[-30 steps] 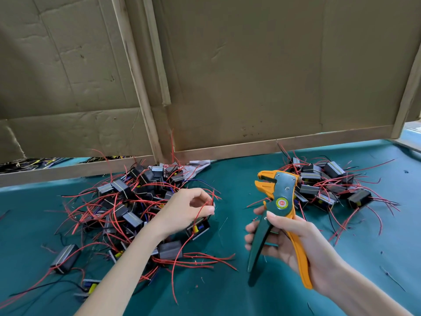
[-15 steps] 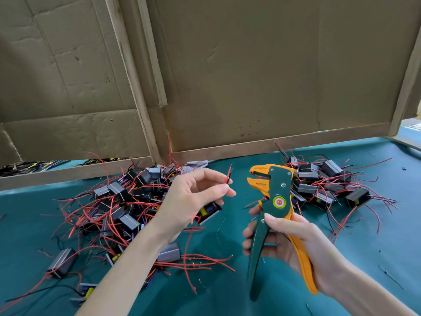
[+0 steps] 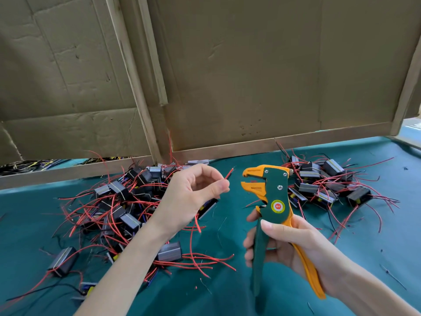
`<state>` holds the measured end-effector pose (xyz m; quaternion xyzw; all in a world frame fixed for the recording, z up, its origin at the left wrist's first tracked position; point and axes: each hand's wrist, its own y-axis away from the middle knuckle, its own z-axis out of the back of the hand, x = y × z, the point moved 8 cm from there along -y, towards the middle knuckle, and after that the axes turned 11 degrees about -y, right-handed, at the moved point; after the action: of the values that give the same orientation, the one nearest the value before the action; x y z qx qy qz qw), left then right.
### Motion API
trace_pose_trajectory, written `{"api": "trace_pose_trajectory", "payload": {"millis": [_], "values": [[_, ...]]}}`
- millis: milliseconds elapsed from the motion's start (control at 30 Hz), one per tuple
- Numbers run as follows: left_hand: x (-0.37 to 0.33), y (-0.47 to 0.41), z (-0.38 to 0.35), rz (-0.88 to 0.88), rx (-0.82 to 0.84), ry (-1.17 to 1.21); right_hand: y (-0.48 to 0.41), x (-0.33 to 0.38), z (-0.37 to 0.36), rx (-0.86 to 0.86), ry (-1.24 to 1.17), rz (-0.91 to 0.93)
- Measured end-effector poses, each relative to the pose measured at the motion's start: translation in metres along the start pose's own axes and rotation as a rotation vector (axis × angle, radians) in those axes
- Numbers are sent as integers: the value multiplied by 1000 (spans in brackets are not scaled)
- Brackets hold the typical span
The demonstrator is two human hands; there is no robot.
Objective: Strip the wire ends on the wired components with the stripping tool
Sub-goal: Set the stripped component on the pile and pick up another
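Fingertips (image 3: pixel 219 187) of the left hand (image 3: pixel 186 197) pinch a red wire (image 3: pixel 229 174) just short of its free end, which points up and right toward the stripping tool (image 3: pixel 273 195). The right hand (image 3: pixel 293 242) grips the tool's green and orange handles and holds it upright, jaws parted and facing left. One second earlier the left hand was down in the left pile of wired components (image 3: pixel 120 201). It has since risen clear of the pile, and the wire tip now sits just left of the jaws without entering them. This suggests selection is finished and insertion is the step in hand. The component (image 3: pixel 207 207) belonging to this wire hangs below the left palm and is largely hidden by it. Whether the wire tip is already bare is too fine to tell, as is whether the right pile (image 3: pixel 323 179) on the green table cover (image 3: pixel 376 236) is already stripped. The right hand's fingers lie mostly behind the handles.
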<state>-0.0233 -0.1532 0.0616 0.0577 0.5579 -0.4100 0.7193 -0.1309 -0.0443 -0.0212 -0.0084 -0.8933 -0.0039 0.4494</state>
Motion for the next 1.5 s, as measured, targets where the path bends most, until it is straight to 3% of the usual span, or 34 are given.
{"api": "trace_pose_trajectory", "payload": {"millis": [267,433,633,733,933,1167,1500], "values": [[30,-3,-4,-6,1,-227,-1,-1,4,-53,-27,2],[71,5,-19,94,25,-318,-1,0,9,-105,-41,10],[82,9,-25,54,33,-540,-3,0,13,-140,-43,22],[68,7,-22,29,17,-456,-4,0,15,-158,-35,22],[9,-1,6,-66,-44,-33,0,2,6,-57,6,-9],[-29,3,15,-121,29,-233,10,3,-6,49,102,-25],[-26,6,8,-50,148,-213,12,-3,-10,71,80,-47]]}}
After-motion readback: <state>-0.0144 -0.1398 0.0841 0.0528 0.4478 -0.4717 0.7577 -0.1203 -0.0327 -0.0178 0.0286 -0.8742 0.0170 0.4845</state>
